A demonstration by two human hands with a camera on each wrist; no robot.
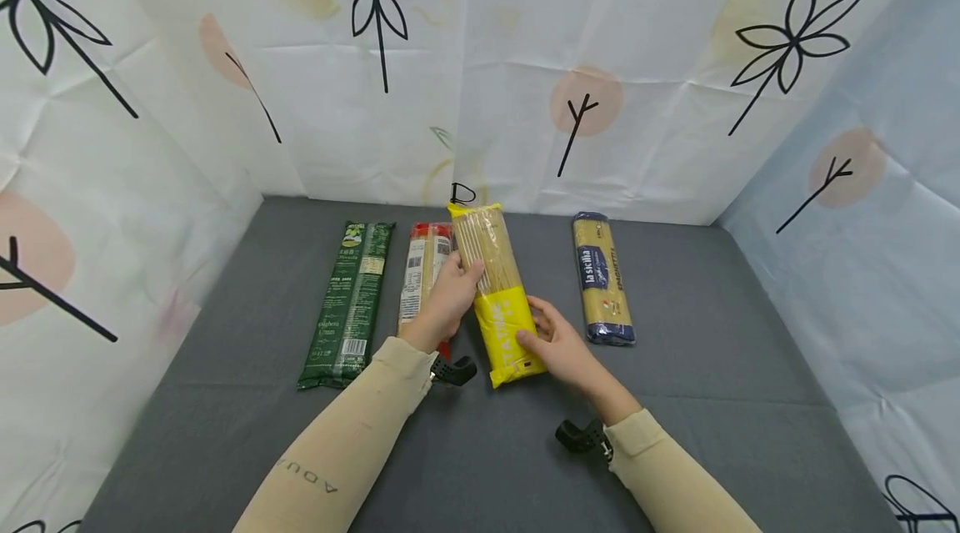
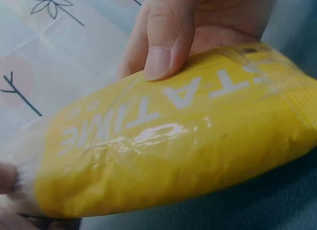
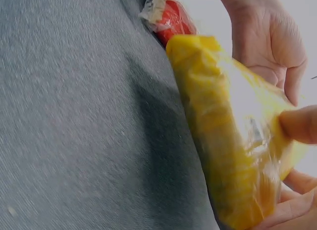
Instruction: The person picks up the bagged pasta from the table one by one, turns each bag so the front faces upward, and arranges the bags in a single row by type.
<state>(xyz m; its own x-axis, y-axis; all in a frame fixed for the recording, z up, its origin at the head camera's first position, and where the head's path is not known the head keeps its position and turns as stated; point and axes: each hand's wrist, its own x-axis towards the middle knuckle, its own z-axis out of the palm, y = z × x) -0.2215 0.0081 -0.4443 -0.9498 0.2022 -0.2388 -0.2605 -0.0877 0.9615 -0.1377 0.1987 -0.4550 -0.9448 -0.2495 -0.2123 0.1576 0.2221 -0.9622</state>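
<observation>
Both hands hold a yellow pack of spaghetti (image 1: 501, 299) with a clear upper window, tilted over the middle of the table. My left hand (image 1: 452, 299) grips its left edge near the window. On the lower right side, my right hand (image 1: 558, 343) pinches the pack, thumb on the front and fingers behind. The right thumb (image 2: 161, 62) presses beside the white lettering in the left wrist view. In the right wrist view the pack (image 3: 233, 136) is lifted, with a shadow beneath. A red-ended spaghetti pack (image 1: 415, 279) lies partly hidden behind my left hand.
A green spaghetti pack (image 1: 348, 304) lies at the left of the grey table (image 1: 712, 450). To the right lies a blue-and-clear spaghetti pack (image 1: 602, 279). Patterned white cloth (image 1: 510, 41) stands behind and on both sides.
</observation>
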